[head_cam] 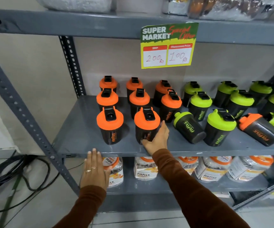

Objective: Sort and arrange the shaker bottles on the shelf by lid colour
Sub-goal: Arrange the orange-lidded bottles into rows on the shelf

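Black shaker bottles stand on a grey metal shelf (83,129). Several orange-lid ones are grouped at the left, several green-lid ones at the right. My right hand (157,139) wraps the base of the front orange-lid bottle (147,122), which stands upright. Beside it stands another orange-lid bottle (110,124). A green-lid bottle (189,127) lies on its side in the middle. An orange-lid bottle (261,129) lies tipped among the green ones at the right. My left hand (94,170) is flat, fingers together, against the shelf's front edge, holding nothing.
A price sign (167,46) hangs from the shelf above. Jars with orange lids (212,168) fill the shelf below. Black cables (9,175) lie on the floor at the left. A perforated upright post (26,119) frames the left side.
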Demonstrator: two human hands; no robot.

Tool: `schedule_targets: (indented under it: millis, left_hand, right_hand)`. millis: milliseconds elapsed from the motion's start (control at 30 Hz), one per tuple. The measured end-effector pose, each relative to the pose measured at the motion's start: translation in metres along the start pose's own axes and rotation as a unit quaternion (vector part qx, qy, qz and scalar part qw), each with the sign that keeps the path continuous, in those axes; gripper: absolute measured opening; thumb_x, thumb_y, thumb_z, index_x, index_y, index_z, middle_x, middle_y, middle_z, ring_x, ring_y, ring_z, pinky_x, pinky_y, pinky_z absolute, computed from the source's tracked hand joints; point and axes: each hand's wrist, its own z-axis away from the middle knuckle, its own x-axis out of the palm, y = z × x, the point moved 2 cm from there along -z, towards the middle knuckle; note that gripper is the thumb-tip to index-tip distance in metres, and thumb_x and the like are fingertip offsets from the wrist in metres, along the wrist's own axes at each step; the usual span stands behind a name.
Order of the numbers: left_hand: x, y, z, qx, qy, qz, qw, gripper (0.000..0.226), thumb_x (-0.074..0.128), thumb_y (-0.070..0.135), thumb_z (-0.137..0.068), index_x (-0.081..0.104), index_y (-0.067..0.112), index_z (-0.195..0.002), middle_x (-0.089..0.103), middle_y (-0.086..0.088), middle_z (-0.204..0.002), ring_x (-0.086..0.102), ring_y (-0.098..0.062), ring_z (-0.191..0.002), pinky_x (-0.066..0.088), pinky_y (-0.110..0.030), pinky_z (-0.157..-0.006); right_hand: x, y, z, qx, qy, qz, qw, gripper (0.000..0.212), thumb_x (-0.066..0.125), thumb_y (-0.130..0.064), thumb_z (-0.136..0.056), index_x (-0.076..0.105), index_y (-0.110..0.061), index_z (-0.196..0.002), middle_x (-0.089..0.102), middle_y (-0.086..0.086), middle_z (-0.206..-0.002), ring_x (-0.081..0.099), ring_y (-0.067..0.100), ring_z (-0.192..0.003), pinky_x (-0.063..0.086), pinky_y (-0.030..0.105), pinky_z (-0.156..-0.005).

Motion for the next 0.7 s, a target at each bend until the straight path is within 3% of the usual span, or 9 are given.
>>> schedule_targets:
  millis: [167,267,333,400,467,533,600,633,700]
  left_hand:
    - [0.014,0.088,-0.002,0.160,-0.048,-0.050,0.985,0.068,0.007,0.044,-0.093,0.052,0.000,-0.119,0.057,-0.018,-0.126,0.053,-0.035,-0.115,0.018,-0.038,-0.106]
    - [0.018,0.151,-0.016,0.259,-0.048,-0.038,0.964,0.058,0.037,0.045,-0.082,0.054,0.003,-0.118,0.058,-0.014,-0.125,0.056,-0.028,-0.114,0.031,-0.036,-0.103]
    - [0.016,0.186,-0.026,0.265,-0.041,-0.031,0.963,0.063,0.053,0.049,-0.077,0.051,0.004,-0.122,0.055,-0.012,-0.130,0.052,-0.025,-0.119,0.042,-0.034,-0.099]
    - [0.022,0.211,-0.037,0.231,-0.081,-0.017,0.969,0.073,0.045,0.050,-0.085,0.023,0.004,-0.137,0.026,-0.014,-0.149,0.025,-0.026,-0.137,0.019,-0.035,-0.113]
    - [0.031,0.224,-0.046,0.187,-0.089,-0.017,0.978,0.072,0.031,0.049,-0.090,0.003,0.007,-0.141,0.006,-0.011,-0.154,0.004,-0.024,-0.141,0.001,-0.033,-0.115]
    - [0.036,0.227,-0.048,0.166,-0.074,-0.022,0.983,0.075,0.041,0.052,-0.086,0.019,0.003,-0.138,0.022,-0.015,-0.150,0.020,-0.025,-0.139,0.014,-0.033,-0.114]
    - [0.031,0.232,-0.047,0.169,-0.088,-0.047,0.981,0.072,0.062,0.057,-0.069,0.056,0.003,-0.116,0.061,-0.016,-0.122,0.058,-0.024,-0.112,0.047,-0.032,-0.092]
    - [0.031,0.233,-0.047,0.171,-0.062,-0.067,0.981,0.065,0.060,0.059,-0.066,0.066,0.005,-0.102,0.070,-0.012,-0.106,0.066,-0.022,-0.096,0.055,-0.032,-0.077]
    - [0.029,0.234,-0.046,0.160,-0.063,-0.061,0.983,0.064,0.037,0.056,-0.075,0.069,0.004,-0.095,0.073,-0.012,-0.096,0.070,-0.024,-0.085,0.057,-0.035,-0.065]
  right_hand:
    - [-0.063,0.011,-0.036,-0.087,0.072,0.247,0.962,0.093,0.070,-0.013,-0.067,0.014,0.007,-0.139,0.023,0.030,-0.144,0.016,0.040,-0.138,0.008,0.047,-0.116]
    - [-0.088,0.017,-0.067,-0.050,0.041,0.390,0.918,0.090,0.064,-0.021,-0.076,0.007,0.002,-0.141,0.016,0.027,-0.149,0.012,0.042,-0.139,0.010,0.051,-0.114]
    - [-0.097,0.027,-0.081,0.004,-0.032,0.432,0.901,0.090,0.062,-0.024,-0.080,0.001,-0.002,-0.142,0.014,0.027,-0.150,0.018,0.044,-0.136,0.020,0.052,-0.112]
    - [-0.102,0.036,-0.087,0.028,-0.083,0.441,0.893,0.090,0.061,-0.023,-0.082,-0.003,-0.001,-0.142,0.019,0.029,-0.147,0.029,0.046,-0.130,0.030,0.050,-0.107]
    - [-0.105,0.039,-0.087,0.003,-0.090,0.442,0.893,0.092,0.063,-0.021,-0.080,-0.002,0.001,-0.141,0.029,0.029,-0.142,0.038,0.046,-0.123,0.034,0.048,-0.104]
    - [-0.110,0.038,-0.083,-0.016,-0.085,0.404,0.911,0.105,0.073,-0.025,-0.072,-0.002,0.000,-0.141,0.033,0.025,-0.139,0.041,0.042,-0.121,0.035,0.045,-0.102]
    - [-0.122,0.034,-0.078,-0.015,-0.073,0.312,0.947,0.115,0.078,-0.031,-0.066,-0.004,-0.002,-0.141,0.034,0.022,-0.139,0.040,0.039,-0.123,0.034,0.043,-0.102]
    - [-0.128,0.031,-0.076,-0.019,-0.065,0.256,0.964,0.117,0.078,-0.033,-0.065,-0.005,-0.003,-0.142,0.034,0.021,-0.140,0.040,0.039,-0.123,0.033,0.042,-0.103]
    - [-0.143,0.022,-0.069,-0.031,-0.045,0.148,0.987,0.118,0.078,-0.033,-0.063,-0.005,-0.005,-0.142,0.035,0.022,-0.141,0.040,0.037,-0.124,0.032,0.038,-0.103]
